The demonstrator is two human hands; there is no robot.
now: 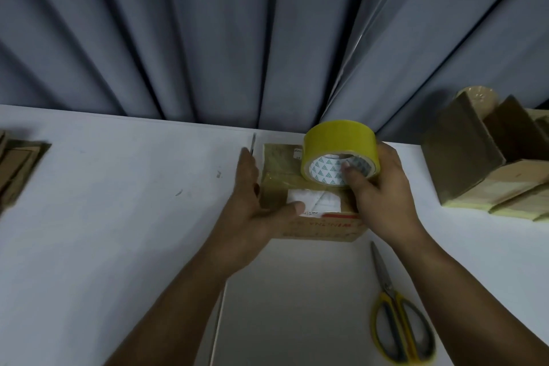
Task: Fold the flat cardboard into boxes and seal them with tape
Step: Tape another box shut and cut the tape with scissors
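Cardboard box (309, 196) stood on the white table (118, 187) at the centre of the view. Its top flaps were down and covered with glossy tape, so the contents could not be seen. A white label (319, 200) lay on the top, toward the box's 6 o'clock edge, and red print ran along the near face.

The left hand (255, 205) was at the box's 9 o'clock side. Its fingers were straight and held together, flat against that side, and its thumb was laid across the top onto the label.

The right hand (383, 187), at the box's 3 o'clock side, gripped the yellow tape roll (340, 142), with the thumb tucked into the white printed core and the fingers curled round the outside. The roll stood on edge over the 1 o'clock corner of the top. Whether it rested on the cardboard or was held just clear could not be told.

Yellow-handled scissors (398, 315) lay closed on the table at 5 o'clock from the box, apart from it, with the blades pointing to 12 o'clock.

Folded boxes (481, 163) sat well apart at 3 o'clock with their flaps raised and their insides not visible. A stack of flat cardboard (17, 172) lay at 9 o'clock by the frame edge. A grey curtain (208, 38) hung at 12 o'clock behind the table.
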